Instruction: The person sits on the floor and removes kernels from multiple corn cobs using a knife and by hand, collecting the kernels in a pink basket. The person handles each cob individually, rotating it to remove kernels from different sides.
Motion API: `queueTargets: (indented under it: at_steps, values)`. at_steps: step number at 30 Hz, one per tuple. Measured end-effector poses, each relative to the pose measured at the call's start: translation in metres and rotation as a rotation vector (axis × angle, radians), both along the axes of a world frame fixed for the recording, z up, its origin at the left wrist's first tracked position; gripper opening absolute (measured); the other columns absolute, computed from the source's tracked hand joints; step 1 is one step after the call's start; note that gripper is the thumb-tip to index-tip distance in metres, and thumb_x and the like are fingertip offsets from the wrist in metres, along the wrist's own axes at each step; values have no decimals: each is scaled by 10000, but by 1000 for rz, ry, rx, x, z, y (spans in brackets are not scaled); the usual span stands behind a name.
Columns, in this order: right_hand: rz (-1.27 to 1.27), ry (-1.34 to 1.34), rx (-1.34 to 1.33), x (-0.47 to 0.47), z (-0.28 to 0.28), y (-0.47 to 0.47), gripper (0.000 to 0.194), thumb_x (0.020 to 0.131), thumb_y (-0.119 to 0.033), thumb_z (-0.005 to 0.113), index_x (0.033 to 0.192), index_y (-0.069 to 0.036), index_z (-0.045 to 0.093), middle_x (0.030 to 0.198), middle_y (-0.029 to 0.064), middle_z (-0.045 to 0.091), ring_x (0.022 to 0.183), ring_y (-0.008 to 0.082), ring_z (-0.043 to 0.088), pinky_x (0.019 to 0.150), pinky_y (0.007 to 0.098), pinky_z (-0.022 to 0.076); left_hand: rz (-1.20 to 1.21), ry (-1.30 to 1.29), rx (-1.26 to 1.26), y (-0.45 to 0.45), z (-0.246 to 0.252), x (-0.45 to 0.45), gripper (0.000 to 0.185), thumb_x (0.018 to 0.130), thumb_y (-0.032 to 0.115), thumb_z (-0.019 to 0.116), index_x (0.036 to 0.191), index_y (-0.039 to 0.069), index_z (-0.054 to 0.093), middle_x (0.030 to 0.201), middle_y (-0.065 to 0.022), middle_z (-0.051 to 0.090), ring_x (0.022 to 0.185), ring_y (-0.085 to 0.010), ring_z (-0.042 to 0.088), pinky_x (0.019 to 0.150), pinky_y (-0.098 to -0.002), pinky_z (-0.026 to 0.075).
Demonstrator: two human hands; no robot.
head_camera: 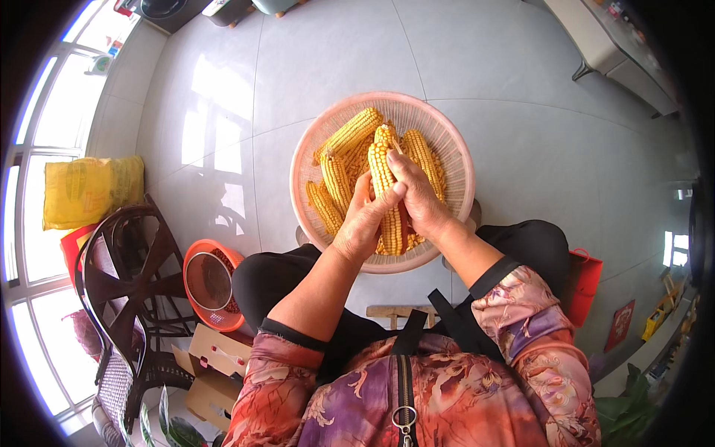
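Both of my hands grip one ear of dried yellow corn [395,233] above a round pink plastic basket [452,223]. My left hand [360,223] wraps it from the left, its thumb lying across the front. On the other side my right hand [422,201] has its thumb up along the upper part of the ear. A strip of reddish bare cob [404,220] shows down the ear's right side. Several more corn ears [349,132] lie in the basket, with loose kernels [414,241] among them. My palms and curled fingers hide part of the held ear.
An orange plastic basket [192,251] holding a round sieve [208,280] stands at my left. Beyond it are a dark chair [139,288], a yellow sack [92,187] and an open cardboard box [218,352]. A red box [584,288] sits by my right knee.
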State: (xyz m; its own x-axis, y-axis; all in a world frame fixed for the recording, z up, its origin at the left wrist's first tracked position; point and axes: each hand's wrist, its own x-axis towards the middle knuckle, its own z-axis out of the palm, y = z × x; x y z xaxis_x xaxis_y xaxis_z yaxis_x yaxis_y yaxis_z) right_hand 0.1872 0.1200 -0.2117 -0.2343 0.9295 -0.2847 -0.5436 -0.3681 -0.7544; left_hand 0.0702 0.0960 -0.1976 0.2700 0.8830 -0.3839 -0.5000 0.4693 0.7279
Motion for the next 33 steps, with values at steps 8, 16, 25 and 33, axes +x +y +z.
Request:
queueTargets:
  at_steps: [8, 16, 25, 33]
  values:
    - [28, -78, 16, 4, 5, 7, 349, 1007, -410, 536, 1068, -67, 568, 929, 17, 549, 803, 88, 532, 734, 256, 475, -148, 94, 92, -8, 4, -2, 609, 887, 308, 746, 1297, 28, 394, 960, -111, 580, 570, -156, 598, 390, -242, 498]
    - [-123, -264, 134, -2, -9, 6, 409, 1060, -398, 418, 1007, -35, 600, 833, 18, 590, 737, 99, 556, 675, 265, 477, -103, -16, 28, -15, 4, 1, 637, 897, 258, 741, 1359, 68, 347, 920, -78, 597, 616, -153, 614, 520, -272, 541]
    - [-15, 70, -140, -1, 25, 11, 414, 1009, -447, 514, 1066, -43, 583, 900, 83, 628, 777, 120, 623, 706, 269, 545, -30, 166, 84, -16, 4, 2, 635, 892, 201, 749, 1368, 77, 348, 932, -69, 591, 603, -143, 599, 497, -257, 519]
    - [69, 102, -62, 4, 8, 10, 440, 1033, -411, 467, 1238, -31, 553, 996, 86, 649, 868, 147, 646, 761, 298, 566, -69, 167, 78, -18, 8, 0, 640, 890, 149, 738, 1392, 88, 346, 979, -57, 587, 645, -132, 602, 508, -248, 521]
